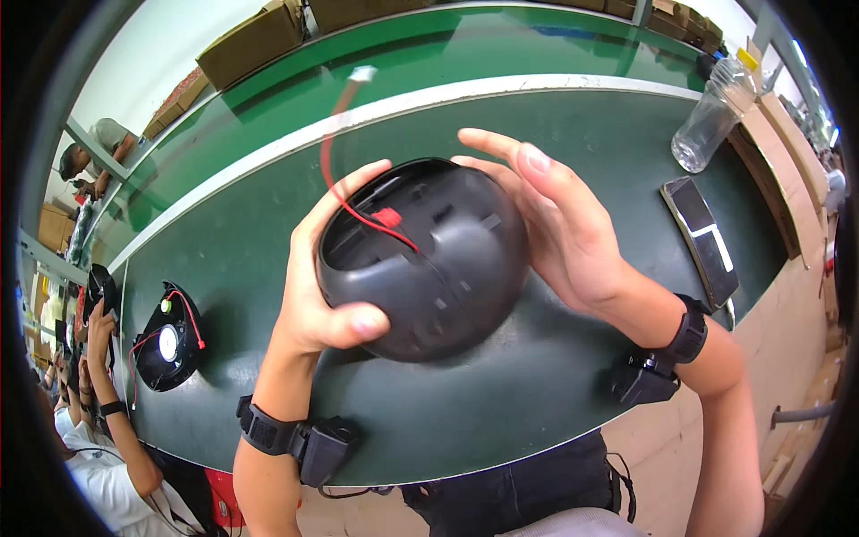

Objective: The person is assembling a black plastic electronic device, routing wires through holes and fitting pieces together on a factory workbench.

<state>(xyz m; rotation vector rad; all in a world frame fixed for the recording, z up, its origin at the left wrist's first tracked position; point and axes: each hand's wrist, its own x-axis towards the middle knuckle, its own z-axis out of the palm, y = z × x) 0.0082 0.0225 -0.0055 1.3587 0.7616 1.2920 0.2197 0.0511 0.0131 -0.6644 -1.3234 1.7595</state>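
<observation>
A rounded black plastic housing [425, 277] is up in front of me over the table, slightly blurred. My left hand [327, 295] is closed round its left side, thumb across the lower front and fingers behind. A red wire [328, 166] comes out of the housing and stands up, ending in a blurred pale connector [361, 75]. A red plug [386, 217] shows in the housing's opening. My right hand [568, 219] is at the housing's right side, fingers stretched out and apart; whether its palm touches the shell I cannot tell.
On the green table [501, 421] at left lies another black housing [170, 345] with red wires and a round white part. At right are a phone [701, 240], a clear bottle [711, 116] and cardboard [783, 170]. A co-worker's arm [121, 412] is at the left edge; another person [98, 152] sits farther off.
</observation>
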